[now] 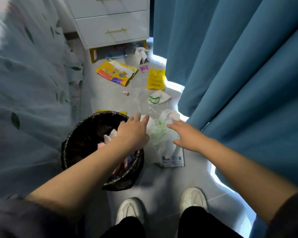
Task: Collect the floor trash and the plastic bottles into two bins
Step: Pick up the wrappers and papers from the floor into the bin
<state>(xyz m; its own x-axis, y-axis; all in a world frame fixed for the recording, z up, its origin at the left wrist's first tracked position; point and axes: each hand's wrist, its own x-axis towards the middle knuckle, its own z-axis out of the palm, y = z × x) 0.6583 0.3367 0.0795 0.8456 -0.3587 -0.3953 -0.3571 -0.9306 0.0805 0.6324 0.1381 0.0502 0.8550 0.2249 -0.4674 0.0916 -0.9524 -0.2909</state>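
**Step: floor trash pickup**

Both hands open, empty; left hand (pixel 133 133) and right hand (pixel 186 134) flank crumpled white bag (pixel 159 133), right of lined bin (pixel 79 134); next: pinch, lift, drop left; far wrappers remain.

- Floor (pixel 162 182): smooth pale tile, slightly glossy.
- Bin (pixel 79 134): lined with a crinkled, shiny black plastic bag.
- White bag (pixel 162 134): thin, crumpled plastic with faint green print.
- Clear film (pixel 144 103): transparent, wrinkled plastic.
- Yellow pouches (pixel 116 73): glossy printed plastic.
- Curtain (pixel 239 57): matt blue cloth, in heavy folds.
- Bedsheet (pixel 24 83): soft pale cloth with leaf print.
- Drawers (pixel 110 23): smooth white finish, brass-coloured metal handles.
- Shoes (pixel 193 198): white, matt.
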